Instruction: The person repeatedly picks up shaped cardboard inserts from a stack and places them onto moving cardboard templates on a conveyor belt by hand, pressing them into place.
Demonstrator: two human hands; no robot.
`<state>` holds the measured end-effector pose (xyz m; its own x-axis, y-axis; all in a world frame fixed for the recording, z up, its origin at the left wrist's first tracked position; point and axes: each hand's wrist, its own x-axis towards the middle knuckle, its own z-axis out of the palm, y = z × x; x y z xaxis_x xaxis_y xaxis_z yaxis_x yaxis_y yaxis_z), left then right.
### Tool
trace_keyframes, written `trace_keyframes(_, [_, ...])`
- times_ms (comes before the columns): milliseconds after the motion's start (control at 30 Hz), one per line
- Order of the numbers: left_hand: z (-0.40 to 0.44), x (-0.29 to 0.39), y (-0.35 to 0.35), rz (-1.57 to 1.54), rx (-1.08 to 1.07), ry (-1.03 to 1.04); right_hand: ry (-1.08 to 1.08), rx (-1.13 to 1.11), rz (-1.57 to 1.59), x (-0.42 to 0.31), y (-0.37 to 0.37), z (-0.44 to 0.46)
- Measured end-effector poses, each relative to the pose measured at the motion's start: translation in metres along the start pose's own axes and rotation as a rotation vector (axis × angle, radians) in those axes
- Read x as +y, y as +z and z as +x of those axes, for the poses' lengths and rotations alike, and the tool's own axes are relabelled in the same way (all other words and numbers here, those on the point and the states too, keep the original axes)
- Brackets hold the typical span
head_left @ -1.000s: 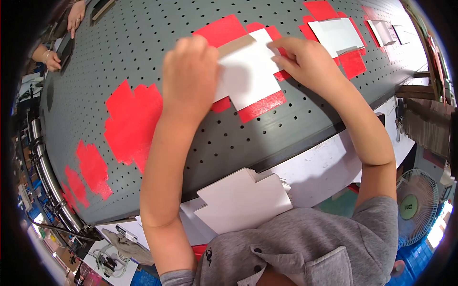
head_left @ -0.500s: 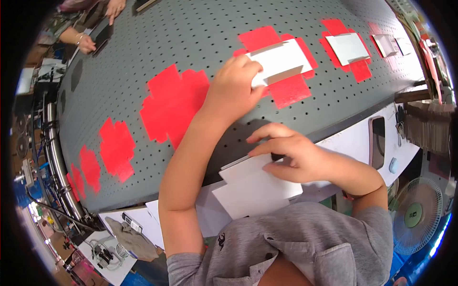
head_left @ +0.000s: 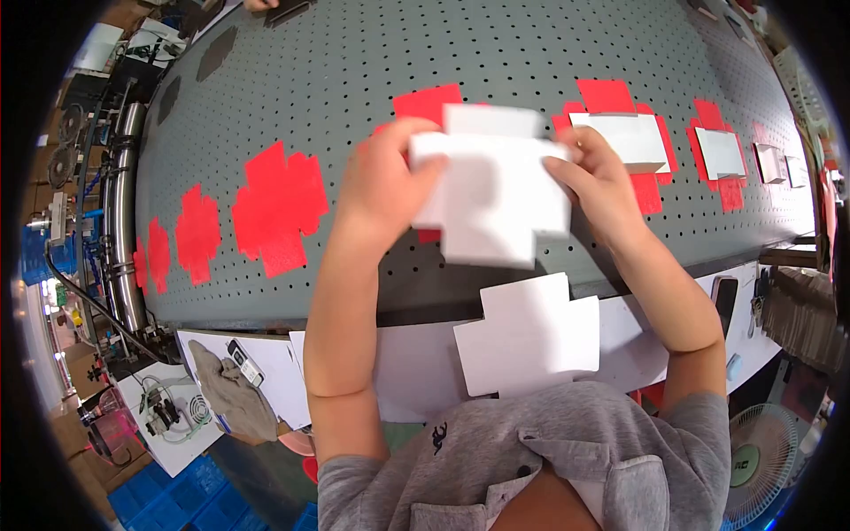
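Observation:
A white cross-shaped card blank (head_left: pixel 491 195), slightly blurred, is held up between my two hands. My left hand (head_left: pixel 385 181) pinches its left flap, thumb on top. At the upper right edge, my right hand (head_left: pixel 602 181) grips it between thumb and fingers. Beneath the blank, a red cross-shaped sheet (head_left: pixel 428 102) lies on the grey perforated surface (head_left: pixel 354 97), largely covered from view. Close to my body, more white blanks (head_left: pixel 531 341) rest on a white ledge.
To the right, a red sheet bears a white piece (head_left: pixel 620 137) with raised sides; similar ones lie beyond. Several bare red sheets (head_left: pixel 279 208) lie leftward. A phone (head_left: pixel 724 301) sits on the ledge at right, a fan (head_left: pixel 753 460) below. Another person's hand (head_left: pixel 259 4) shows at the top.
My left hand has left the white piece on the red sheet. My right hand has risen from the stack of blanks. Both now hold a blank; the view has shifted.

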<state>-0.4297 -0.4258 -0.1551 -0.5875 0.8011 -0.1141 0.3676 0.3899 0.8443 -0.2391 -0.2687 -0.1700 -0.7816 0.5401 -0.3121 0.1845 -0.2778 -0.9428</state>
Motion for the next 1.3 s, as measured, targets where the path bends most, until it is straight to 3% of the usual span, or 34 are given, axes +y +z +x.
trace_keyframes(33, [0.010, -0.007, 0.000, 0.000, 0.005, 0.006, 0.062, 0.000, -0.025, -0.004, 0.007, 0.008])
trace_keyframes(100, [0.025, -0.022, 0.000, 0.463, 0.253, 0.073, -0.031, -0.232, -0.244, 0.014, 0.012, 0.020])
trace_keyframes(133, [0.028, -0.029, 0.002, 0.461, 0.256, 0.073, -0.074, -0.260, -0.496, 0.017, 0.013, 0.023])
trace_keyframes(233, [0.034, -0.033, 0.008, 0.498, 0.168, 0.065, -0.051, -0.184, -0.687, 0.016, 0.016, 0.027])
trace_keyframes(300, [0.039, -0.026, 0.009, 0.468, 0.091, -0.042, -0.040, -0.151, -0.688, 0.017, 0.014, 0.027])
trace_keyframes(400, [0.042, -0.028, 0.016, 0.410, 0.149, 0.060, -0.030, -0.137, -0.670, 0.018, 0.009, 0.028])
trace_keyframes(700, [0.048, -0.032, 0.017, 0.539, 0.057, 0.118, -0.014, -0.097, -0.702, 0.025, 0.007, 0.033])
trace_keyframes(1033, [0.053, -0.023, 0.033, 0.547, -0.025, 0.040, -0.036, -0.069, -0.717, 0.029, -0.011, 0.030])
trace_keyframes(1233, [0.048, -0.025, 0.045, 0.564, 0.068, 0.086, -0.043, -0.045, -0.702, 0.036, -0.022, 0.030])
trace_keyframes(1300, [0.046, -0.038, 0.042, 0.803, 0.079, 0.488, -0.067, -0.040, -0.691, 0.035, -0.023, 0.026])
